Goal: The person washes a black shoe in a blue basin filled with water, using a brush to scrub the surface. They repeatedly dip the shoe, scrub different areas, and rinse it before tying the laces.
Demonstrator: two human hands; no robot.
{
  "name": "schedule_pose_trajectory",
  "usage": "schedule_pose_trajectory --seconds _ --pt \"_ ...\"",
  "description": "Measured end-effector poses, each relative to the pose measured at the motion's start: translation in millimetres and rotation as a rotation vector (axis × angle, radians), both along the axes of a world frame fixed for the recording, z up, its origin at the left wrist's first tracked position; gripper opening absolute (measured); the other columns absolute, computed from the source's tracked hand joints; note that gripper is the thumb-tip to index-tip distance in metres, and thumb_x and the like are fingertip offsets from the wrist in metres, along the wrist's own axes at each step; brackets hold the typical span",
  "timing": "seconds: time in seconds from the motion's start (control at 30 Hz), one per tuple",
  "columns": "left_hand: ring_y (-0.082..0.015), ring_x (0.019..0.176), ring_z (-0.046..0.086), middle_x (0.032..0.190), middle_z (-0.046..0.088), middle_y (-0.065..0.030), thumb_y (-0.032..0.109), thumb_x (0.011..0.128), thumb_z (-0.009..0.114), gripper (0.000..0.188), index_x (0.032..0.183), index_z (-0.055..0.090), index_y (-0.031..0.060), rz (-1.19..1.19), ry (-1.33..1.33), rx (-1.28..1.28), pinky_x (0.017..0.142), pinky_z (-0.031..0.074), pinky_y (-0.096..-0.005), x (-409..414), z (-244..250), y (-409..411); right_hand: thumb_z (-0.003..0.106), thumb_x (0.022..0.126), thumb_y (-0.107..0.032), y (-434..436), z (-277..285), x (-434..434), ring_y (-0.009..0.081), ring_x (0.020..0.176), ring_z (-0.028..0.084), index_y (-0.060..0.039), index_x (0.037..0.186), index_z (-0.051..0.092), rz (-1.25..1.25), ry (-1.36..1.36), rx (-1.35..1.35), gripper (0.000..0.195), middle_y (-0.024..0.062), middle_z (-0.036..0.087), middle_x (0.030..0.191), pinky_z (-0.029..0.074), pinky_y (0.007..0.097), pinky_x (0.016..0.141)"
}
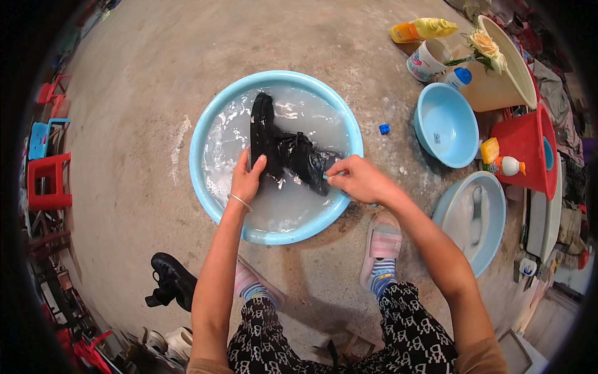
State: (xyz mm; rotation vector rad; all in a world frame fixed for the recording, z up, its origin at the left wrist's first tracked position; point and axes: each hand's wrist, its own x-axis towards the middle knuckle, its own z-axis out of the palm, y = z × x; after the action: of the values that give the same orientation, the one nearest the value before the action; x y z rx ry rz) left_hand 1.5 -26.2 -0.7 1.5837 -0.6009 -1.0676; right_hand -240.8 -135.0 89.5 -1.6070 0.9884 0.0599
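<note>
A wet black boot (pixel 304 156) lies on its side in soapy, cloudy water inside a round light-blue basin (pixel 275 237). My left hand (pixel 246 176), with a bangle at the wrist, grips the boot near the heel, thumb on top and fingers along the sole. At the boot's shaft opening, my right hand (pixel 352 177) pinches a thin light-blue handle (pixel 325 177). Its far end shows below my palm, by the basin's rim. Whatever the handle carries inside the shaft is hidden. The lower part of the boot sits under the water.
Another black boot (pixel 172 279) lies on the concrete floor at lower left. To the right stand a small blue basin (pixel 446 126), a basin of water (pixel 493 233) and a red bucket (pixel 521 145). A small blue block (pixel 384 129) lies between. Red stools (pixel 50 181) line the left.
</note>
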Motion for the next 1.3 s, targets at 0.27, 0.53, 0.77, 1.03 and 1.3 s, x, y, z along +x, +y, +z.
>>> schedule_pose_trajectory --seconds 0.27,0.53,0.77,1.03,1.3 --pt "-0.0161 0.078 0.058 0.092 0.061 -0.0089 0.020 0.085 0.063 0.035 0.111 0.052 -0.0004 -0.001 0.028 0.445 0.067 0.049 -0.0300 9.0 -4.0 1.7 0.058 0.082 -0.012 -0.9 8.8 21.7 0.0158 0.045 0.052 0.0035 0.083 0.064 0.038 0.116 0.092 0.017 0.0092 0.056 0.059 0.042 0.0317 0.042" --pt "-0.0226 0.081 0.060 0.094 0.060 -0.0133 0.009 0.083 0.056 0.028 0.108 0.053 -0.0039 0.135 0.201 0.445 0.067 0.050 -0.0347 -1.0 -20.2 6.7 0.061 0.081 -0.012 3.2 -5.2 28.2 0.0243 0.049 0.058 0.0039 0.086 0.065 0.064 0.096 -0.027 0.017 0.0178 0.061 0.064 0.047 0.0373 0.051" --pt "-0.0224 0.092 0.059 0.108 0.057 -0.0108 -0.001 0.087 0.050 0.035 0.122 0.046 0.0014 0.260 0.546 0.270 0.078 0.052 -0.0374 -4.1 26.3 3.9 0.061 0.082 -0.015 -5.3 14.3 20.8 0.0180 0.044 0.052 0.0027 0.089 0.065 0.004 0.068 0.152 0.019 0.0120 0.059 0.067 0.042 0.0332 0.040" --pt "-0.0179 0.106 0.056 0.116 0.056 -0.0035 0.009 0.094 0.048 0.034 0.128 0.045 0.0089 0.057 0.711 -0.005 0.092 0.048 -0.0366 12.6 42.8 17.8 0.060 0.083 -0.015 -3.6 37.8 -4.7 0.0091 0.042 0.045 0.0020 0.103 0.062 -0.113 -0.068 0.344 0.026 0.0046 0.054 0.066 0.034 0.0261 0.035" --pt "-0.0173 0.104 0.057 0.118 0.056 -0.0059 0.009 0.091 0.054 0.044 0.133 0.042 0.0060 0.166 0.411 -0.040 0.090 0.048 -0.0326 21.8 79.2 24.2 0.060 0.084 -0.013 1.7 39.4 -32.9 0.0082 0.041 0.042 0.0035 0.109 0.060 -0.203 -0.063 0.417 0.030 0.0049 0.052 0.066 0.030 0.0254 0.035"
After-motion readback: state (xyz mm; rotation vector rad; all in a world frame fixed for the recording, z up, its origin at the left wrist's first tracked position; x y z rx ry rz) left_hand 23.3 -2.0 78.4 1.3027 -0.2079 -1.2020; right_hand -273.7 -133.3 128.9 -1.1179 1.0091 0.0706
